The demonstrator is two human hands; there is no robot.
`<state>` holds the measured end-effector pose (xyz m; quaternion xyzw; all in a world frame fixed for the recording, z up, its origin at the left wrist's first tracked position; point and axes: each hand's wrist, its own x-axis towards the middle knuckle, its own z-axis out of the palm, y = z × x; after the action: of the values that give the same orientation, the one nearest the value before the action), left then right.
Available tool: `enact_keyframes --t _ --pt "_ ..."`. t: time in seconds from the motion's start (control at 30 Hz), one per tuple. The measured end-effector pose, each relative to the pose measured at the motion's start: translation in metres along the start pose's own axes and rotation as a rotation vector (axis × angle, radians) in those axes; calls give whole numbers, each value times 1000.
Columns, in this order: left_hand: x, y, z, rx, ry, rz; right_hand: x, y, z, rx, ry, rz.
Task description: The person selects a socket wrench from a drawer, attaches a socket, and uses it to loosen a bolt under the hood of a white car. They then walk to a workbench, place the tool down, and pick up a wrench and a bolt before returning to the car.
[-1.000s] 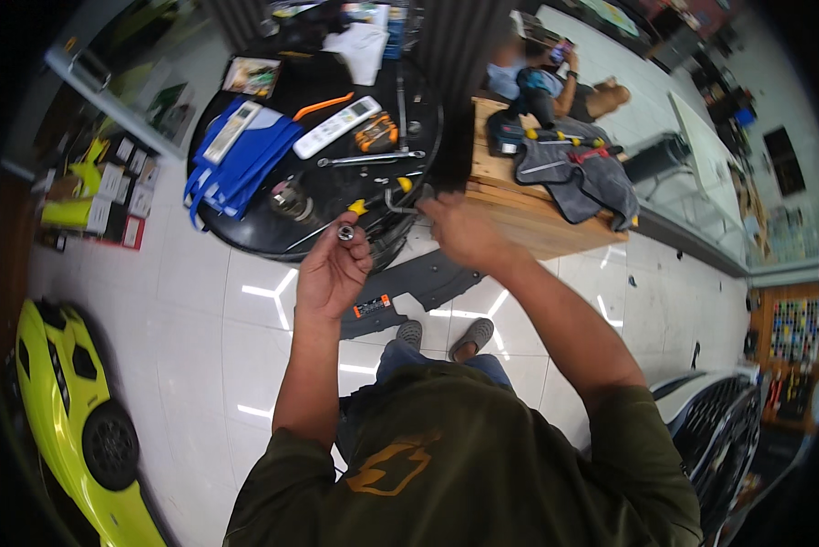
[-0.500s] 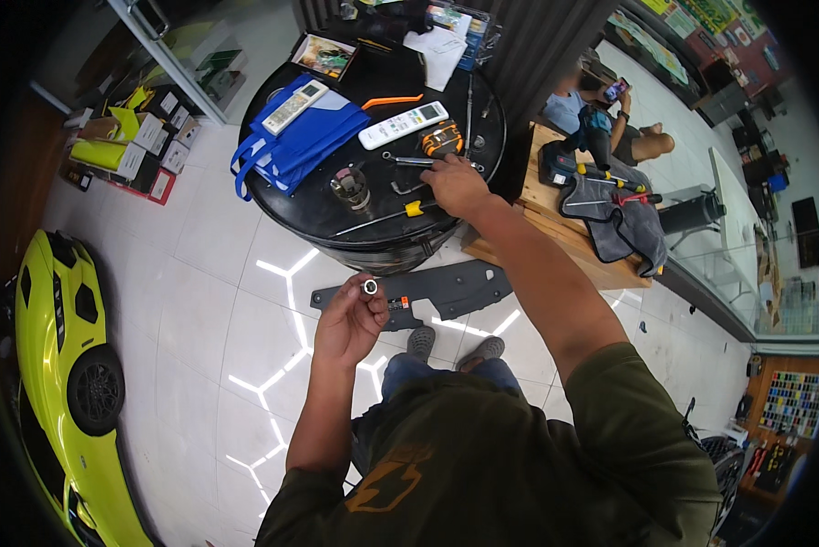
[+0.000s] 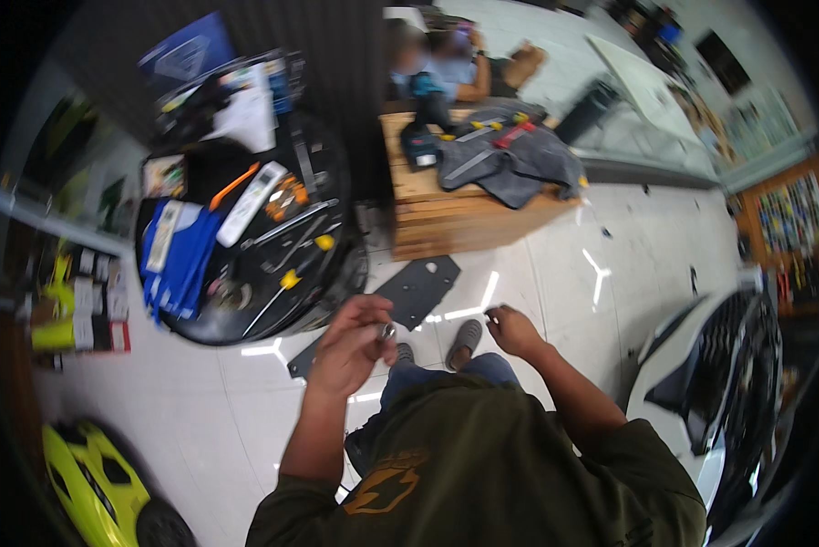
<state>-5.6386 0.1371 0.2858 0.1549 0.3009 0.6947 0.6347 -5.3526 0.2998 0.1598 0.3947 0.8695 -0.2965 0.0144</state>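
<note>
Apparently the left hand pinches a socket sideways, leaving its end exposed; the right hand curls, contents unclear.

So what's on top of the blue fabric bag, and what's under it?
A pale rectangular remote control lies on the blue fabric bag. The bag rests on the round black table; anything else beneath it is covered and can't be seen.

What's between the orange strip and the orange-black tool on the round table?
A white remote, slanting roughly like the strip; the head view shows it.
</note>
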Motion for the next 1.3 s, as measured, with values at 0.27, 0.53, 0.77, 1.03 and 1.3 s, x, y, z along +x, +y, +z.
enact_keyframes --t 0.27,0.53,0.77,1.03,1.3 --pt "55 100 203 356 -1358 512 -262 253 143 176 1 817" --pt "119 -34 374 478 -1500 412 -346 328 171 223 -209 666" --pt "183 -168 508 381 -1695 285 -358 416 61 538 430 1075" --pt "270 -268 596 242 -1826 173 -441 477 31 809 722 1453" --pt "430 -367 695 70 -1967 50 -455 454 83 429 -60 1189"
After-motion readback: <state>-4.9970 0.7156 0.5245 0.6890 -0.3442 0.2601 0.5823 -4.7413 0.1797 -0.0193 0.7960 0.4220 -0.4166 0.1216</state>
